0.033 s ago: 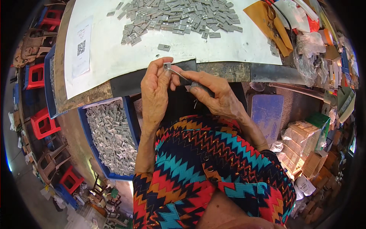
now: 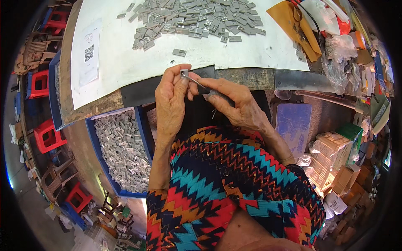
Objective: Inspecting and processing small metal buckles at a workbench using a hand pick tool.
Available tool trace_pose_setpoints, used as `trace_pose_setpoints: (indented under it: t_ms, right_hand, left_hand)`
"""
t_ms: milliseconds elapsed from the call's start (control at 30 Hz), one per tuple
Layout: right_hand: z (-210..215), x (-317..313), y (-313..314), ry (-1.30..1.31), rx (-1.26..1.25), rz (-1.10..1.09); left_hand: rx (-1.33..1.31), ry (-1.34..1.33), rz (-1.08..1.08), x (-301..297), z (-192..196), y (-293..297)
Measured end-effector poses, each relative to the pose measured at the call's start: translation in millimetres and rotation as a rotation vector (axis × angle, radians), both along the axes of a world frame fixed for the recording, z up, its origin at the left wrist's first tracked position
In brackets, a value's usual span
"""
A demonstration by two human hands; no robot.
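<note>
Just off the table's front edge, my left hand (image 2: 171, 98) pinches a small grey rectangular piece (image 2: 184, 72) between thumb and fingers. A dark square opening shows on the piece. My right hand (image 2: 236, 100) is closed round the dark handle of a slim metal-tipped hand tool (image 2: 222, 96). The tool's thin shaft reaches left, and its tip meets the piece or lies right beside it. A single similar grey piece (image 2: 179, 52) rests on the white sheet (image 2: 121, 54) beyond my hands. Farther back spreads a large pile of such pieces (image 2: 188, 21).
Left of my lap stands a blue bin (image 2: 93, 138) full of grey pieces. A printed paper (image 2: 88, 54) lies on the table's left. Scissors (image 2: 297, 14) lie on brown material (image 2: 284, 16) at the right, near clear plastic bags (image 2: 340, 58). Red stools (image 2: 48, 134) stand far left.
</note>
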State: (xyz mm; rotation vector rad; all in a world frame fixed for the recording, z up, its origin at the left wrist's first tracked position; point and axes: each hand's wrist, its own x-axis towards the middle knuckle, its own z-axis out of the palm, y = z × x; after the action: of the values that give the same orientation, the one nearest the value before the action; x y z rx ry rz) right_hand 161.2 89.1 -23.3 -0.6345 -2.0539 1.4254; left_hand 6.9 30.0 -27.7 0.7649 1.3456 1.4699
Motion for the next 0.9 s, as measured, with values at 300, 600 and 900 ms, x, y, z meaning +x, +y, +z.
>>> trace_pose_setpoints:
  t_ms: [300,600,900]
  right_hand:
    - [-7.6,5.3,1.1,0.035,-0.015,-0.03]
    - [-9.2,8.6,0.2,0.009,0.032,-0.042]
    - [-6.5,6.2,-0.2,0.014,-0.008,-0.03]
  left_hand:
    - [-0.009,0.11,-0.024,7.1,0.4,3.4]
    - [0.016,0.153,-0.007,10.4,2.9,4.9]
    - [-0.001,0.122,-0.031,6.6,0.6,2.4]
